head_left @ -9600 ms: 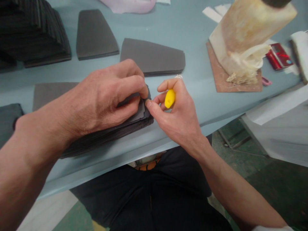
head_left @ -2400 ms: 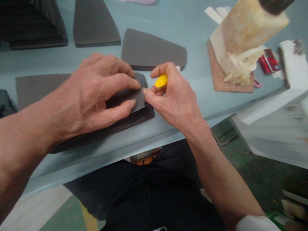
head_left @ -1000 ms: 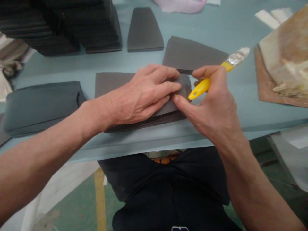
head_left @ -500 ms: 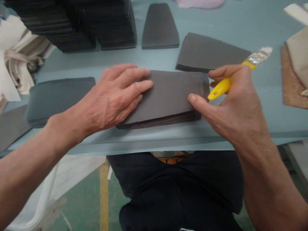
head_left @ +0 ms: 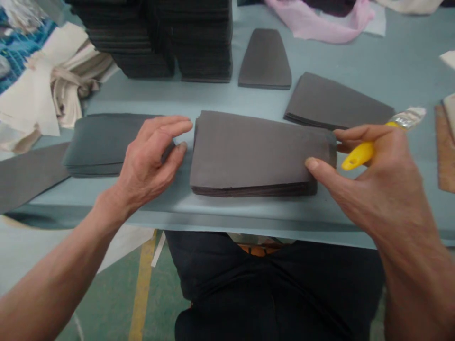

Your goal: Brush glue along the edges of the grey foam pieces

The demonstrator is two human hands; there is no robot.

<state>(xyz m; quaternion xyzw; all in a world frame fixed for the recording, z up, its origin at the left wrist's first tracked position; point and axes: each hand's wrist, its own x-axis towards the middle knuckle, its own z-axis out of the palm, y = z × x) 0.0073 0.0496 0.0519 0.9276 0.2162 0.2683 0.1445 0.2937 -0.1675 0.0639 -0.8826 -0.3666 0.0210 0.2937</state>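
A stack of dark grey trapezoid sheets (head_left: 249,151) lies in front of me at the table's near edge. My left hand (head_left: 154,156) is open just left of it, fingers apart from the stack and over the end of a greener dark pile (head_left: 97,142). My right hand (head_left: 377,166) has a paintbrush with a yellow handle (head_left: 359,155) tucked in its fingers, the whitish bristles pointing away to the right. Its thumb rests on top of the stack's narrow right end, with the index fingertip at the far corner.
Tall stacks of dark pieces (head_left: 204,42) stand at the back left. Smaller grey piles (head_left: 265,59) lie beyond my stack. Pale cloth scraps (head_left: 67,90) are heaped at left, pink cloth (head_left: 320,23) at the back. A brown board (head_left: 444,147) sits at far right.
My left hand has come off the top of the stack and moved left, uncovering its wide end. My right hand stays at the narrow end with the paintbrush. The view has shifted.
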